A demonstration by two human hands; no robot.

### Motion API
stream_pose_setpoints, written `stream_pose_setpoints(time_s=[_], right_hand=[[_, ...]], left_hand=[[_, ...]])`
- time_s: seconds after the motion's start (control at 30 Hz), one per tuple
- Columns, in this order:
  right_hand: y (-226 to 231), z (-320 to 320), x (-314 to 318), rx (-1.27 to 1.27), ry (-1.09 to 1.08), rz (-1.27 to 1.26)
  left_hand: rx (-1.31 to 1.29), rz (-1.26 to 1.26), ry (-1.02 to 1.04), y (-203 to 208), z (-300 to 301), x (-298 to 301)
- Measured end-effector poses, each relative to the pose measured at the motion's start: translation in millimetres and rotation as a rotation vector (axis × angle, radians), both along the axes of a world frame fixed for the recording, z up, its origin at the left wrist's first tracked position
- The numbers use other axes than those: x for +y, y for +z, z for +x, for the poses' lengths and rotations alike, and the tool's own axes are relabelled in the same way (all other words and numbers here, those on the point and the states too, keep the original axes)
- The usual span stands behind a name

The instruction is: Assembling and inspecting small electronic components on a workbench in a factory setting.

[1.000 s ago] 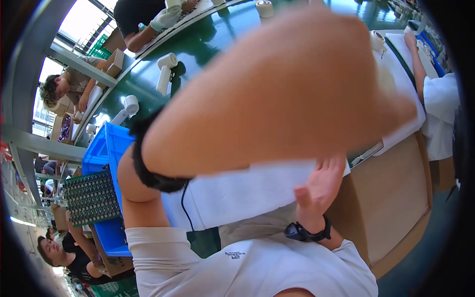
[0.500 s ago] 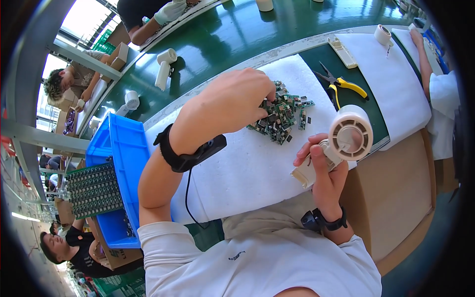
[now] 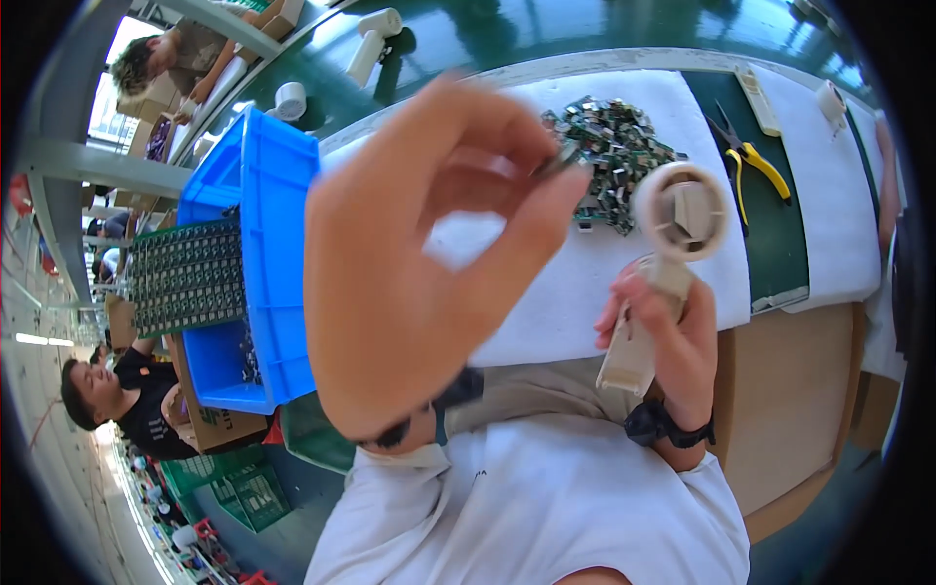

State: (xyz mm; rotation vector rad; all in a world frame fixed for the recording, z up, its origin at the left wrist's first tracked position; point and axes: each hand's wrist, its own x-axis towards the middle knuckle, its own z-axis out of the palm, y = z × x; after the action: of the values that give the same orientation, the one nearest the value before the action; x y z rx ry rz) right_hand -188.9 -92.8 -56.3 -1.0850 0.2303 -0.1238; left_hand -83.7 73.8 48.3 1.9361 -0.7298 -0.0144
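My left hand [image 3: 409, 263], large and blurred close to the camera, pinches a small circuit board [image 3: 558, 161] between thumb and fingertips. My right hand [image 3: 680, 336] is wrapped round the handle of a cream handheld fan [image 3: 632, 356]. Its round head points up, and the handle is open, showing a hollow inside. Beyond both hands, a heap of small green circuit boards [image 3: 612, 156] lies on a white foam sheet [image 3: 546, 327]. Part of the heap is hidden behind my left fingers and the fan's head.
A blue bin [image 3: 283, 253] stands on the left, with a panel of circuit boards [image 3: 185, 278] in it. Yellow-handled pliers [image 3: 765, 174] and a cream handle shell [image 3: 758, 102] lie at right. Another fan [image 3: 372, 47] rests on the green bench. An open cardboard box [image 3: 790, 409] sits nearer. Co-workers sit around.
My left hand has lifted from the heap and come back toward me with a small circuit board. My right hand has turned the fan so its handle points toward me. The view has shifted.
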Motion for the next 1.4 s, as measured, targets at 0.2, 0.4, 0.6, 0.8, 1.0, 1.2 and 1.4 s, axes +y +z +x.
stream_pose_setpoints(time_s=[0.2,0.4,0.6,0.8,1.0,1.2,1.4], right_hand=[[16,30,22,0.133,0.479,-0.642],[-3,44,49,0.078,0.316,-0.422],[12,30,49,0.258,0.372,-0.427],[18,25,58,0.327,0.563,-0.886],[28,34,74,-0.031,0.284,-1.235],[26,46,79,-0.214,0.276,-1.565],[24,54,64,-0.502,0.446,-1.746]], left_hand=[[-0.029,-0.147,0.465,-78,-53,60],[-0.281,0.296,0.370,-104,-53,87],[-0.262,0.360,0.346,-103,-51,103],[-0.146,-0.109,0.402,-128,-57,92],[-0.001,-0.332,0.111,-132,-61,91],[-0.088,-0.309,0.015,-137,-61,92],[-0.076,-0.373,0.071,-139,-64,93]])
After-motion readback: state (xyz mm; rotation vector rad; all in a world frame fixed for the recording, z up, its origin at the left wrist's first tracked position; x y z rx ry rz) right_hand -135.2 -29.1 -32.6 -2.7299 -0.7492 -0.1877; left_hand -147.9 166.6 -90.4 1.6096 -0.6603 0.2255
